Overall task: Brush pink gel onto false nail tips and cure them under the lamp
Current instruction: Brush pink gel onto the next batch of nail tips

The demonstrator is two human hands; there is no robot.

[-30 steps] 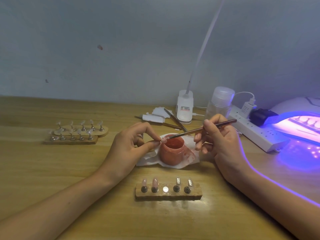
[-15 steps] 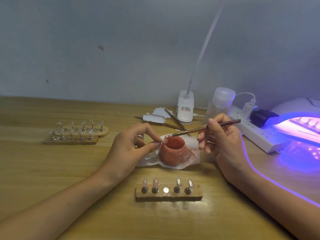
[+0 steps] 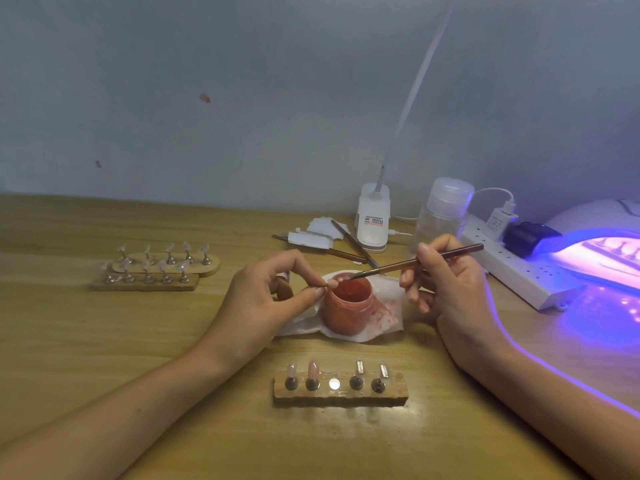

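- Pale grey wall [image 3: 242, 98] backs a light wooden table [image 3: 104, 341], whose far edge meets the wall.
- At centre I see the round pink gel jar [image 3: 348, 310], lid off, standing on a stained white tissue [image 3: 388, 320].
- My view has the left hand [image 3: 263, 299] pinching a small false nail tip [image 3: 334, 282] between thumb and forefinger, right over the jar's left rim.
- I see the right hand [image 3: 450, 289] gripping a thin brown brush [image 3: 415, 263] like a pen, bristle end at the nail tip above the jar's mouth; I cannot tell whether they touch.
- Near the front edge, between both forearms, lies a rough wooden holder block [image 3: 341, 391] carrying two pink-coated tips [image 3: 312, 368], one bare metal spot and two clear tips [image 3: 360, 367].
- Far left, two more wooden holders of clear tips [image 3: 152, 268] sit well apart from the left hand, with a broad stretch of bare wood between.
- On the right it is tight: a white curing lamp glowing violet [image 3: 595, 251] and a white power strip [image 3: 519, 271] sit just beside the right wrist.
- Behind the jar stand a clear plastic bottle [image 3: 443, 213], a white desk-lamp base [image 3: 373, 223] and spare brushes [image 3: 349, 240].
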